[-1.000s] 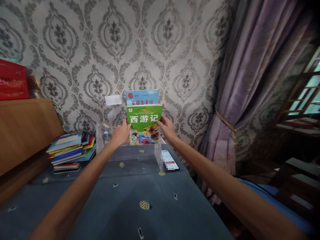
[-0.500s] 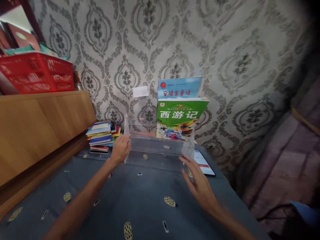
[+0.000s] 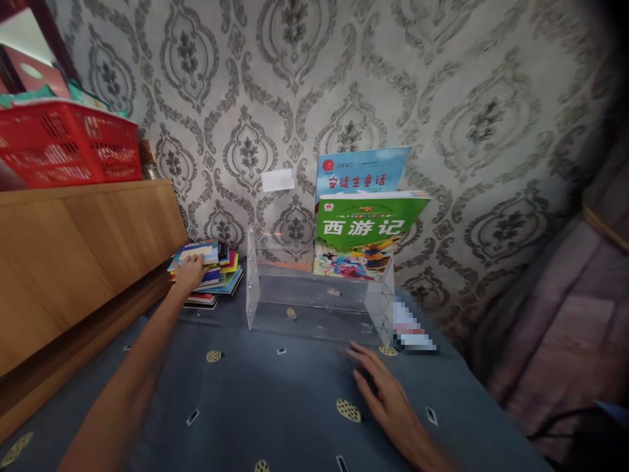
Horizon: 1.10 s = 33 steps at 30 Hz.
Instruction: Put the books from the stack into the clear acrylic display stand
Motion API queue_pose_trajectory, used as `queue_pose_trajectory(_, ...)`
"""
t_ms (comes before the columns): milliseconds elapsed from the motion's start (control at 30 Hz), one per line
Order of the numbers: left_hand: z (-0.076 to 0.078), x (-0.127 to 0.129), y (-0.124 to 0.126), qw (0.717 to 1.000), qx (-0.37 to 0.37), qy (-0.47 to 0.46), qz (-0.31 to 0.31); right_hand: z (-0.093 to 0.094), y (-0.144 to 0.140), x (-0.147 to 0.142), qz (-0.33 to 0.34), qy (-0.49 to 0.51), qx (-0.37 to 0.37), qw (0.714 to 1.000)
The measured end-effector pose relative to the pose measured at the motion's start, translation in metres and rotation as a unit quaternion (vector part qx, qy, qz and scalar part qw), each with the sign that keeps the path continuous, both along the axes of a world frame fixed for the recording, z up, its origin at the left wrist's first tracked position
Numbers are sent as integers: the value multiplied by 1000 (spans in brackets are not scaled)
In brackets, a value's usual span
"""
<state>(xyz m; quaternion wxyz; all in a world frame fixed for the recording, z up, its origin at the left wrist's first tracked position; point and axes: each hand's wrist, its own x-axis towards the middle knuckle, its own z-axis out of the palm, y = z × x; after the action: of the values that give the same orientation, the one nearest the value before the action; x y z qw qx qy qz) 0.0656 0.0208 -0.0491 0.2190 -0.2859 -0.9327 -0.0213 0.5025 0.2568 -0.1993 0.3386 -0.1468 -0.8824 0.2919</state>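
At the left, my left hand (image 3: pixel 189 272) is closed over the front left edge of the upper books in a small stack of books (image 3: pixel 212 276). Its thumb side and fingertips are partly hidden by the books and my hand's back. My right hand (image 3: pixel 386 393) is open and holds nothing, fingers apart, just in front of a clear acrylic rack (image 3: pixel 314 321). In the rack's back right stand a green picture book (image 3: pixel 361 226) and, behind it, a taller blue book (image 3: pixel 363 170).
A phone or tablet (image 3: pixel 413 328), blurred out, lies right of the rack. A red plastic basket (image 3: pixel 73 144) sits on a wooden cabinet (image 3: pixel 93 242) at the left. A dark patterned cloth (image 3: pixel 275 406) covers the table; a curtain (image 3: pixel 550 314) hangs at the right.
My left hand has left the rack's left side and moved left onto the book stack, whose books have shifted. My right hand has come away from the rack's right side, toward me.
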Motion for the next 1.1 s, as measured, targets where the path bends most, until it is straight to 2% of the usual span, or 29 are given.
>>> queue_pose_trajectory(167, 2, -5, -1, 999, -40, 10, 4, -4, 1, 0, -2, -4, -17, 1000)
queue_pose_trajectory(400, 12, -1, -6, 996, -84, 30, -17, 5, 0, 1, 23, -18, -30, 999)
queue_pose_trajectory(700, 13, 28, -26, 993, -105, 49, -31, 6, -1, 1, 28, -18, -28, 999)
queue_pose_trajectory(867, 1, 59, -49, 989, -134, 42, -43, 13, -5, 2, 34, -25, -39, 998)
queue_pose_trajectory(1100, -40, 124, -96, 983, -177, -15, -42, 26, -11, 3, 53, -28, -42, 997)
